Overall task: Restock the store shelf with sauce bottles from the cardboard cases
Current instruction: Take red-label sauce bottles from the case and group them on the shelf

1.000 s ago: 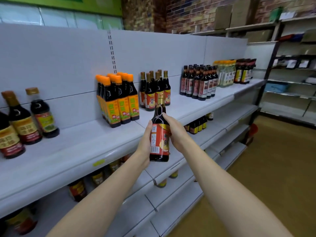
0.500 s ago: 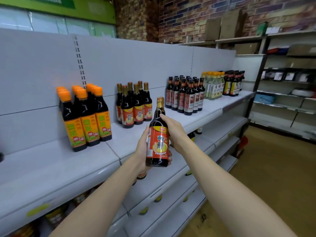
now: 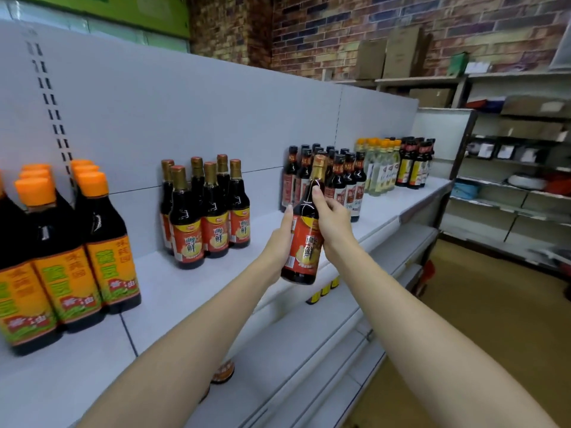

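I hold a dark sauce bottle (image 3: 304, 242) with a gold cap and a red-orange label upright in the air, just above the front edge of the white shelf (image 3: 191, 291). My left hand (image 3: 279, 239) grips its body from the left. My right hand (image 3: 332, 220) wraps its shoulder and neck from the right. A cluster of several matching gold-capped bottles (image 3: 207, 211) stands on the shelf to the left of it. No cardboard case is in view.
Orange-capped bottles (image 3: 68, 257) stand at the near left. Dark-capped bottles (image 3: 343, 177), pale bottles (image 3: 378, 168) and more dark ones (image 3: 415, 162) line the shelf farther right. Lower shelves (image 3: 324, 350) hold a few bottles. Another shelving unit (image 3: 509, 196) stands across the aisle.
The view has shifted right along the shelf and closer. The bottle in both hands has moved up toward the shelf, to the right of the matching cluster; my right hand has slid higher on its neck.
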